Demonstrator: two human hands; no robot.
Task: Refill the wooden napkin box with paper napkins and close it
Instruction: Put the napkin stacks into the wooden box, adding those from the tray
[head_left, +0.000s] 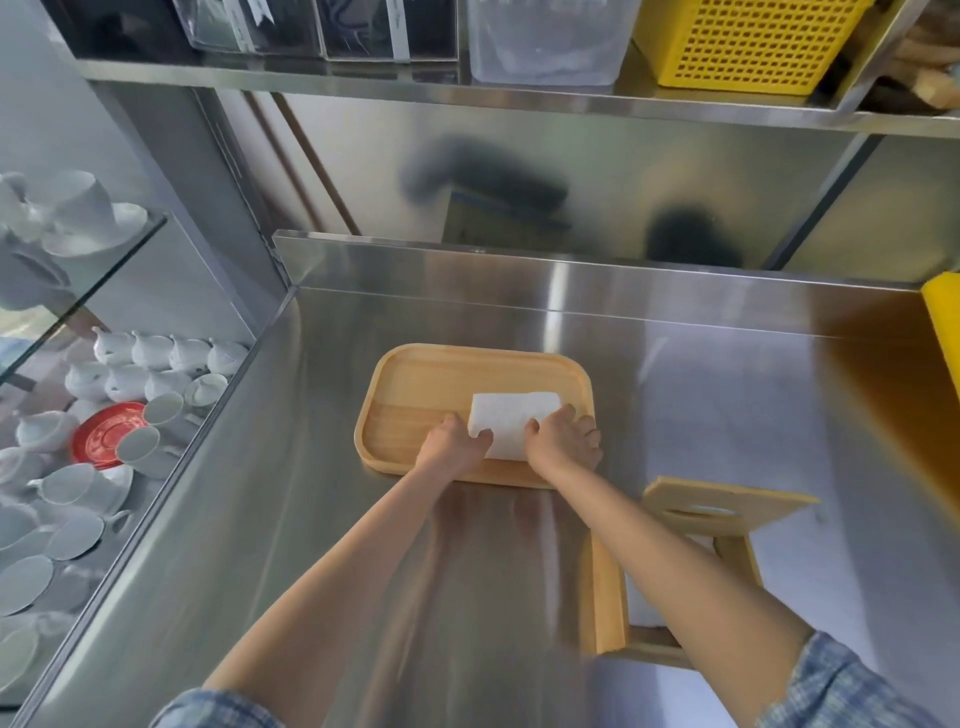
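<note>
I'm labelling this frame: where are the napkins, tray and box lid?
napkins (511, 421), head view, top sheet.
tray (431, 376), head view, bare floor.
box lid (727, 498), head view, top face.

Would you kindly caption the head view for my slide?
Both hands, left hand and right hand, grip a napkin stack on a wooden tray; napkin box open nearby.

Both arms were stretched forward; the left hand and right hand were curled, fingers bent, palms down.
</note>
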